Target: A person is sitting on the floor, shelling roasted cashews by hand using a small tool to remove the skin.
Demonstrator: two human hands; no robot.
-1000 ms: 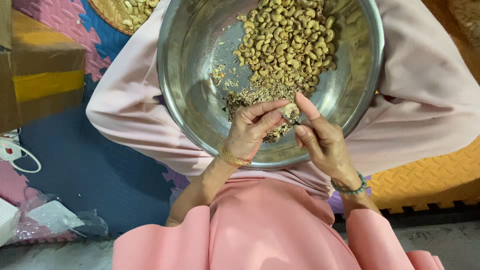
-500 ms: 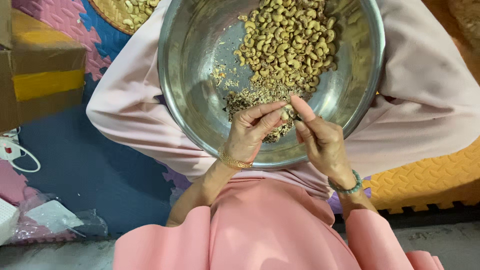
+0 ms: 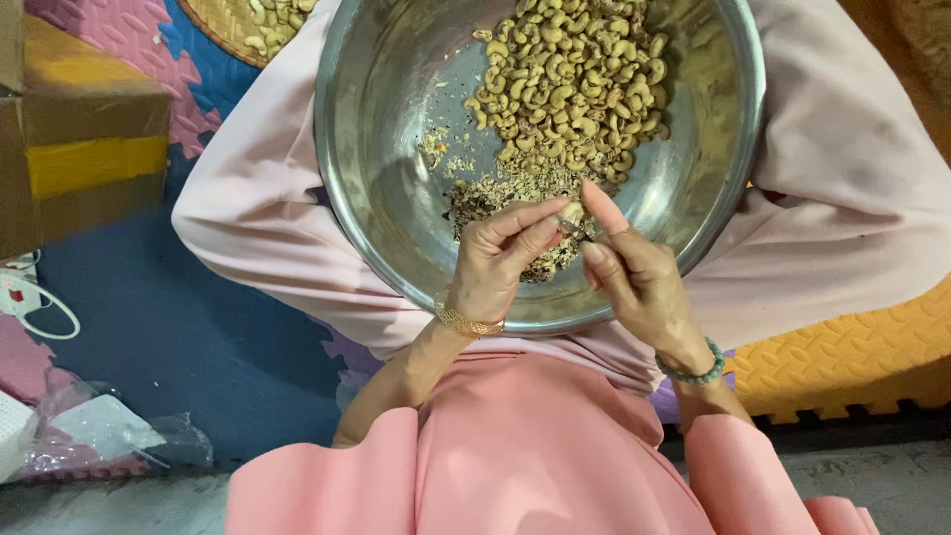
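A single cashew [image 3: 567, 224] sat pinched between the two hands, just above the near wall of the big steel bowl [image 3: 396, 198] that rested on the person's lap. Judging by the bowl, the work was partly along: a heap of pale whole cashews [image 3: 570, 84] lay against the far wall, a smaller patch of brown skins and crumbs [image 3: 495, 193] had gathered nearer the middle and toward the near rim, and the left side of the bowl's floor was bare metal with a few scattered flecks. Whether the big heap was peeled or still waiting could not be told from the look of it, so how much remained was unclear. The left hand [image 3: 500, 263] came up over the near rim with a gold bracelet at the wrist, its fingers curled narrow and closed on the nut from the left. The right hand [image 3: 634, 277], wearing a green bead bracelet, met it from the right, its forefinger stretched out straight toward the heap and the thumb and other fingers bent in close; it seemed to hold a small dark tool against the nut, though that was too small to be sure. Beyond the lap, a woven tray of more cashews [image 3: 263, 25] showed at the top edge, and a cardboard box [image 3: 74, 149] stood on the foam floor mat [image 3: 842, 357] to the left.
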